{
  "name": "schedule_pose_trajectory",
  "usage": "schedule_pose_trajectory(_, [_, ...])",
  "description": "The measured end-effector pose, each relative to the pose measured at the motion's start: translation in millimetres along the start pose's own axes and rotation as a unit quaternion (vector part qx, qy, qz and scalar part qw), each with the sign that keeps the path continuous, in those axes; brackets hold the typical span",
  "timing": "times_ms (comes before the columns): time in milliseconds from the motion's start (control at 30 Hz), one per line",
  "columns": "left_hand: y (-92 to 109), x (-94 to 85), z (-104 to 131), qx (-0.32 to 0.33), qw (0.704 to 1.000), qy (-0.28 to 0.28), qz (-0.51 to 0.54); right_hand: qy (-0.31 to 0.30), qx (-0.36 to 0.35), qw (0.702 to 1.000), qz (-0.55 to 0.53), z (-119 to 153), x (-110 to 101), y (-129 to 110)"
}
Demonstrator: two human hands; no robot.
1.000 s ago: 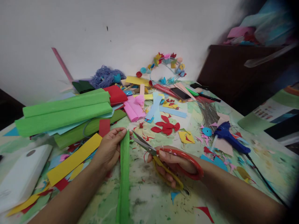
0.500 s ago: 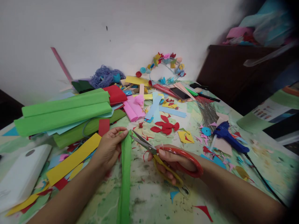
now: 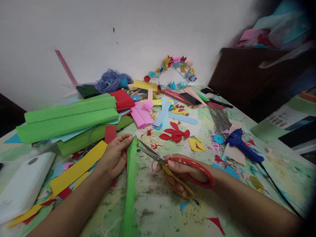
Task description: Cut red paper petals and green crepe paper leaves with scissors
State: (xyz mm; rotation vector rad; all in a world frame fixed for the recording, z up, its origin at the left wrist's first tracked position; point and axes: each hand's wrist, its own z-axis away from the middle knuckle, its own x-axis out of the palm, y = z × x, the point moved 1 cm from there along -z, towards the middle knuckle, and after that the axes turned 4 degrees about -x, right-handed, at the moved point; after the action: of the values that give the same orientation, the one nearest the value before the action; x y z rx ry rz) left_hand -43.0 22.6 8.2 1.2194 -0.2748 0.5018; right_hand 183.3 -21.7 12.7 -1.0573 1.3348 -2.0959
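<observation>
Between thumb and fingers, my left hand (image 3: 118,153) pinches the top end of a long green crepe paper strip (image 3: 130,187), which hangs down toward the bottom edge of the view. My right hand (image 3: 179,172) grips a pair of scissors (image 3: 158,157) with one red and one yellow handle loop. The blades are slightly apart, their tips just right of the strip's top end. Red paper petals (image 3: 175,134) lie in a small heap beyond the scissors.
Folded green crepe paper (image 3: 69,115) and a white power bank (image 3: 27,187) lie at left. A blue glue gun (image 3: 243,144) with a black cord rests at right. Behind stand a flower wreath (image 3: 172,72) and blue yarn (image 3: 112,80). Paper scraps litter the table.
The strip's top end and my left hand have shifted slightly left, away from the scissor tips. The scissor blades have closed a little.
</observation>
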Motion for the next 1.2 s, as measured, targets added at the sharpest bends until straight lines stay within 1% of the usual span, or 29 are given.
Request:
schedule_pose_trajectory(167, [-0.7, -1.6, -2.9, 0.002, 1.0, 0.003, 0.003, -0.008, -0.004, 1.0, 0.001, -0.3, -1.4, 2.2])
schedule_pose_trajectory(467, [-0.1, -4.9, -4.5, 0.008, 1.0, 0.007, 0.009, -0.019, -0.01, 1.0, 0.013, 0.6, 0.5, -0.8])
schedule_pose_trajectory(633, [0.0, -4.6, -5.3, 0.009, 1.0, 0.01, 0.012, -0.022, -0.021, 0.999, 0.017, 1.0, 0.7, -1.5])
schedule_pose_trajectory(1033, [0.0, -1.3, -3.3, 0.009, 1.0, 0.014, 0.004, -0.029, -0.017, 0.999, 0.017, 0.7, -0.6, -1.3])
schedule_pose_trajectory(1200, [-0.7, -1.0, -3.2, 0.01, 1.0, 0.015, 0.006, -0.018, -0.01, 1.0, 0.006, 1.3, -3.2, 0.3])
